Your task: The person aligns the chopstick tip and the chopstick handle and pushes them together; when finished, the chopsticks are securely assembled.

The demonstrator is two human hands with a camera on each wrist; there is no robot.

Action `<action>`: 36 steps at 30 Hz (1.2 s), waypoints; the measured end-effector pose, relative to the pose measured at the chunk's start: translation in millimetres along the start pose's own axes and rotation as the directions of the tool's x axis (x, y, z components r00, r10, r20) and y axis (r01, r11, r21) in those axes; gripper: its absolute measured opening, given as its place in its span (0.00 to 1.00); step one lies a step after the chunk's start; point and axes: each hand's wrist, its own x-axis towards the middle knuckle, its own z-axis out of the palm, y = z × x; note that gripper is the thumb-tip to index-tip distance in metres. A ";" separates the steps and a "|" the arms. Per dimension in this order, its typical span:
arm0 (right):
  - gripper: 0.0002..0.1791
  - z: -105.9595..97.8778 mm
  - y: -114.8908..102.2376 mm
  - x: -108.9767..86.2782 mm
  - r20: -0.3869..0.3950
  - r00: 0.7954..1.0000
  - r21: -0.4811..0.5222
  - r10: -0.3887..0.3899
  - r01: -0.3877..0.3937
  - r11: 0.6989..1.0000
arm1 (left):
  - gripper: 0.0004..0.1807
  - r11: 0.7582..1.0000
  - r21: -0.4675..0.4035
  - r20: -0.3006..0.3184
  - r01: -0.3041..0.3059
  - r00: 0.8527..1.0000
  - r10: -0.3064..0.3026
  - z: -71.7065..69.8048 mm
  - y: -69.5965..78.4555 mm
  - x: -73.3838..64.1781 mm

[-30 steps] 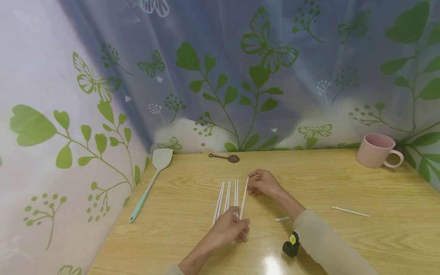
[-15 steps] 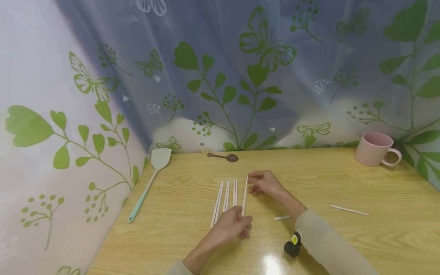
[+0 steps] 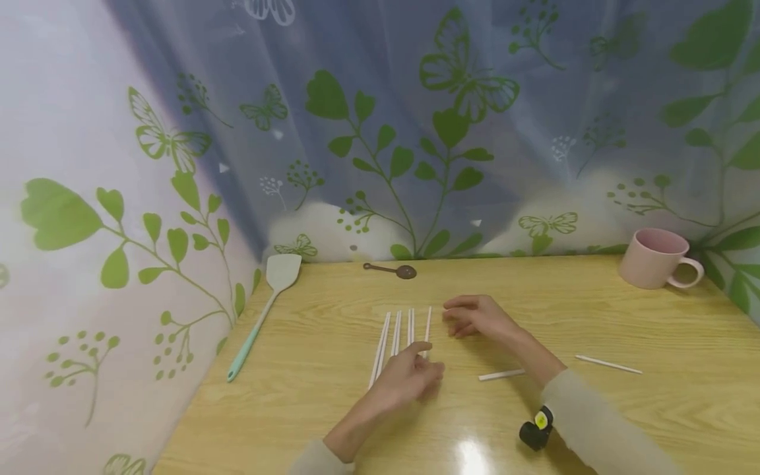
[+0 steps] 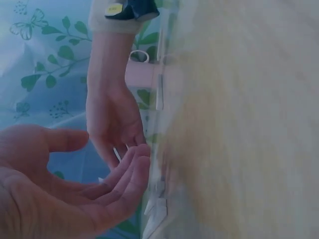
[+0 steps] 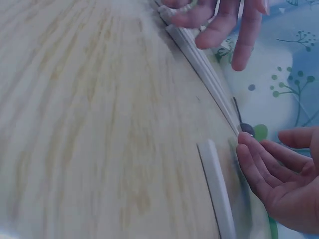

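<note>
Three pairs of white chopsticks [image 3: 380,349] lie side by side on the table, their near ends partly hidden by my left hand [image 3: 404,379]. To their right lies a single chopstick [image 3: 429,323], roughly in line with them. The left hand hovers over the near ends, thumb and fingers apart, holding nothing in the left wrist view. My right hand [image 3: 483,318] is just right of the single chopstick, apart from it, its fingers [image 5: 264,164] loosely bent around nothing. Another chopstick [image 3: 499,375] lies partly under the right forearm.
Farther right is one more loose chopstick [image 3: 608,364]. A pink mug [image 3: 650,260] stands at the back right corner. A brown spoon [image 3: 406,271] lies near the back edge, and a spatula [image 3: 255,330] with a mint handle lies along the left. A patterned curtain [image 3: 380,132] hangs behind the wooden table.
My right hand has let go of the single chopstick's far end and moved right, uncovering more of the chopstick by the forearm. The left hand has shifted slightly up and to the right.
</note>
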 end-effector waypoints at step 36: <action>0.28 -169.7 42.3 -166.9 -0.114 0.993 -0.361 0.043 -0.082 0.929 | 0.23 0.957 0.282 0.158 -0.060 0.987 0.016 74.6 29.3 84.5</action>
